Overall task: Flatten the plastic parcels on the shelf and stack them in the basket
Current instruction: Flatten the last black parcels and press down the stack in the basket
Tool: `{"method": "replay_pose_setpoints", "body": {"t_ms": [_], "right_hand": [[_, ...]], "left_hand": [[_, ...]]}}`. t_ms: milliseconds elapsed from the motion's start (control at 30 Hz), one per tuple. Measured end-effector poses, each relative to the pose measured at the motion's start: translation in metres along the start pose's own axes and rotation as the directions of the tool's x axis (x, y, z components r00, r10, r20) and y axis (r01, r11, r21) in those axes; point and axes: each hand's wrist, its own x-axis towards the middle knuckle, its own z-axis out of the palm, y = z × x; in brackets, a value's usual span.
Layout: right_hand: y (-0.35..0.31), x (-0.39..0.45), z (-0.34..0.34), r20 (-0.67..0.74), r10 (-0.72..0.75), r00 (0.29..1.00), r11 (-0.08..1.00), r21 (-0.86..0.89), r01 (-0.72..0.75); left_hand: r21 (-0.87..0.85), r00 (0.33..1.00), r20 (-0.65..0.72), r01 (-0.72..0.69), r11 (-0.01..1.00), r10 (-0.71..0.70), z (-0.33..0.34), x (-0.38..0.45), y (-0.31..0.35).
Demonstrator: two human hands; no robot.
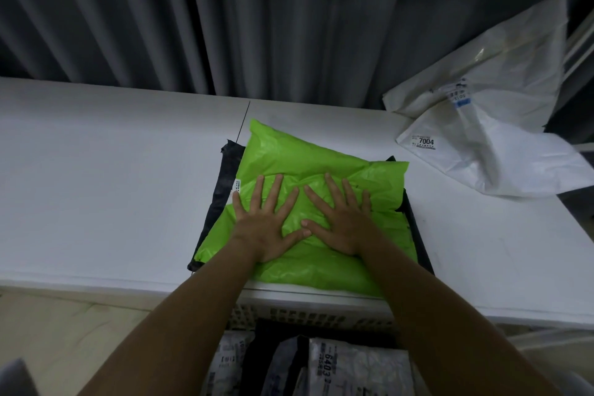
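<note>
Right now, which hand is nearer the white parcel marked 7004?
Right. The right hand presses the green parcel on the side toward the white parcel; the left hand presses farther away.

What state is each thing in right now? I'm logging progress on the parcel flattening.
green parcel: lying on the shelf on a black parcel, still wrinkled, pressed by both hands
black parcel: flat under the green one
white parcels: crumpled at the shelf's right end, untouched
left hand: open, fingers spread
right hand: open, fingers spread
basket: below the shelf edge, holds labelled parcels
</note>
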Motion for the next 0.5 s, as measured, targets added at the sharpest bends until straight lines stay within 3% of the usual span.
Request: {"method": "replay_pose_setpoints", "body": {"t_ms": [333, 400, 500], "right_hand": [[-0.003, -0.027, -0.022, 0.155, 0.007, 0.988, 1.000, 0.000, -0.007], [0.004, -0.040, -0.033, 0.037, -0.036, 0.999, 0.999, 0.039, 0.034], [0.028, -0.050, -0.039, -0.351, 0.018, 0.936, 1.000, 0.008, -0.017]], "left_hand": [[0.039, 0.975, 0.217, -0.047, 0.998, 0.038, -0.028, -0.012, 0.003], [0.026, 0.972, 0.233, -0.047, 0.999, 0.040, -0.033, -0.018, 0.005], [-0.018, 0.969, 0.247, -0.023, 1.000, 0.027, -0.038, -0.022, 0.009]]}}
